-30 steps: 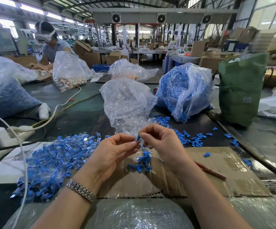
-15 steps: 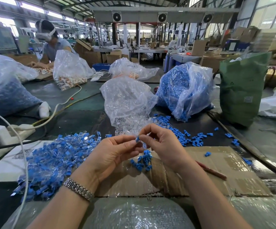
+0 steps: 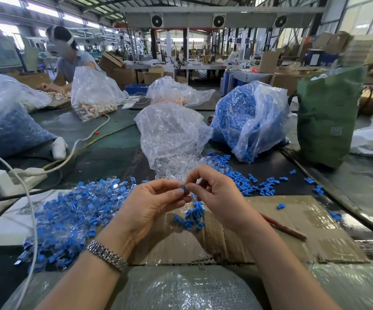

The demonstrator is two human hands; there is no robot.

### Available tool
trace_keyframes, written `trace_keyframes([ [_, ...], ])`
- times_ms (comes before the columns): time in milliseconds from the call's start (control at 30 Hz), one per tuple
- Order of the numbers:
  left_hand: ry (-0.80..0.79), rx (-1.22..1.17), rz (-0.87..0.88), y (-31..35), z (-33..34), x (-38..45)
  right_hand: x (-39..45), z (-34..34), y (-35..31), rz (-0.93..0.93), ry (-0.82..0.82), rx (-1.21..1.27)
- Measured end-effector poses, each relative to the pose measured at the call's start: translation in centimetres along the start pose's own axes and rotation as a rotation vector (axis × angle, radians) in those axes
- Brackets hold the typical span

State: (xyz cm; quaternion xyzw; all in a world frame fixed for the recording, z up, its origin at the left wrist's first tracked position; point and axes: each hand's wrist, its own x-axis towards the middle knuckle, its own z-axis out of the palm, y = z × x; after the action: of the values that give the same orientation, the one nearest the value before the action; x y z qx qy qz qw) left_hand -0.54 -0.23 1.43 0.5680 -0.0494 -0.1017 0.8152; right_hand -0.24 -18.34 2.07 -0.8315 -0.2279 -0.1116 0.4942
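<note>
Both hands are raised above the desk (image 3: 105, 162), at the centre of the view.

1. Left hand (image 3: 152, 206): fingers (image 3: 176, 194) narrow, thumb and forefinger tips pinching the blue part (image 3: 183, 187). A metal watch (image 3: 107, 255) sits on the wrist.
2. Right hand (image 3: 216, 198): fingers (image 3: 192, 186) narrow, tips pinching the same blue part from the opposite side. The other fingers are curled.
3. Blue part: held between the two sets of fingertips, clear of the desk, directly above the small pile (image 3: 192, 217). It cannot be told whether a clear piece is held with it.

Surroundings:
- The small pile of blue parts lies on the cardboard (image 3: 292, 220), below the hands.
- A red stick (image 3: 284, 228) lies on the cardboard, just right of the right forearm.
- A large heap (image 3: 73, 215) of blue-and-clear pieces lies left of the left hand, partly on a white sheet (image 3: 4, 229).
- A clear bag (image 3: 169, 135) stands behind the hands, with clear pieces spilling from its mouth.
- A bag of blue parts (image 3: 248, 117) stands to the right of the clear bag, with loose blue parts (image 3: 266, 189) scattered in front of it.
- A green bag (image 3: 326, 117) stands farther right.
- A white cable (image 3: 31, 220) crosses the left edge of the heap.
- Another person (image 3: 69, 57) works at the far left of the desk.
</note>
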Motion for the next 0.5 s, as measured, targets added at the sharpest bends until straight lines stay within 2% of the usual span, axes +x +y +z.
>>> trace_keyframes([
  [133,-0.012,-0.008,-0.004,0.0,-0.1,0.0,0.0,-1.2,-0.2,0.072,0.038,0.083],
  [233,-0.008,-0.031,0.015,-0.2,-0.4,-0.1,-0.2,-2.8,0.1,0.225,0.111,-0.188],
  [300,-0.013,-0.029,0.026,-0.2,-0.5,0.0,-0.9,-4.1,0.4,0.445,-0.004,-0.562],
  [367,-0.013,-0.011,0.029,-0.2,-0.6,0.2,-2.0,-5.3,0.7,0.645,-0.167,-0.821],
  [433,-0.014,-0.005,0.022,-0.2,-0.6,0.3,-3.1,-5.9,0.5,0.739,-0.265,-0.888],
  [500,-0.021,-0.009,0.007,-0.3,-0.5,0.2,-3.7,-6.0,0.3,0.713,-0.283,-0.895],
])
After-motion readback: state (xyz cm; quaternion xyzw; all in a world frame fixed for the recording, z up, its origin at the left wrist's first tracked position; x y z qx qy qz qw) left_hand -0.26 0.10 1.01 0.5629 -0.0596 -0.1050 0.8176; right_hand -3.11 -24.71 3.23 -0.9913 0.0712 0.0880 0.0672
